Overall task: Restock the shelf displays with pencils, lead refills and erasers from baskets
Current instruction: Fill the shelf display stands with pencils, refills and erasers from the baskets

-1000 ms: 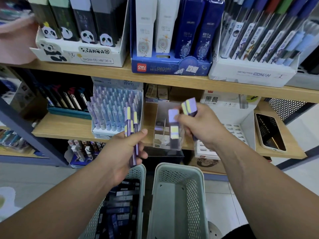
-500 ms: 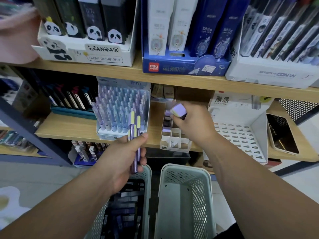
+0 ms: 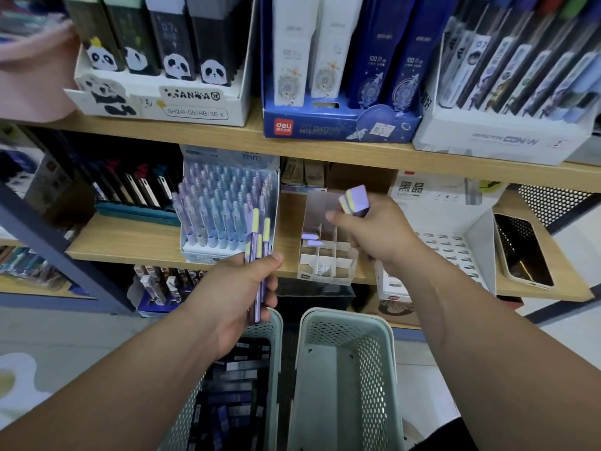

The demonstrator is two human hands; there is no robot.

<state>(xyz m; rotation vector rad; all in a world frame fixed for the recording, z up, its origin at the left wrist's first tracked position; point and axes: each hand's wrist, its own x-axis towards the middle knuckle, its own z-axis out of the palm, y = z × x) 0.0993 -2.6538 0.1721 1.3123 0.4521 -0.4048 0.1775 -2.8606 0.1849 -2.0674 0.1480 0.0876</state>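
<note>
My left hand (image 3: pixel 239 296) grips a small bunch of purple-and-yellow stick erasers (image 3: pixel 258 252), held upright in front of the middle shelf. My right hand (image 3: pixel 374 236) holds more of these purple-yellow erasers (image 3: pixel 354 201) just above a clear compartmented display box (image 3: pixel 325 255) on the middle shelf. Two purple erasers (image 3: pixel 310 239) lie in the box's back-left cells. Below my hands stand two pale green baskets: the left basket (image 3: pixel 273 323) holds dark lead refill packs, and the right basket (image 3: pixel 344 323) shows a bare bottom.
A tray of lilac and blue pencils (image 3: pixel 224 209) stands left of the display box. A white slotted stand (image 3: pixel 448 252) and a phone (image 3: pixel 520 252) lie to the right. The upper shelf (image 3: pixel 325 148) carries panda, blue and white display boxes.
My right hand dipped to the display box's cells, then lifted back above it with erasers still in its grip. The left hand stayed in place.
</note>
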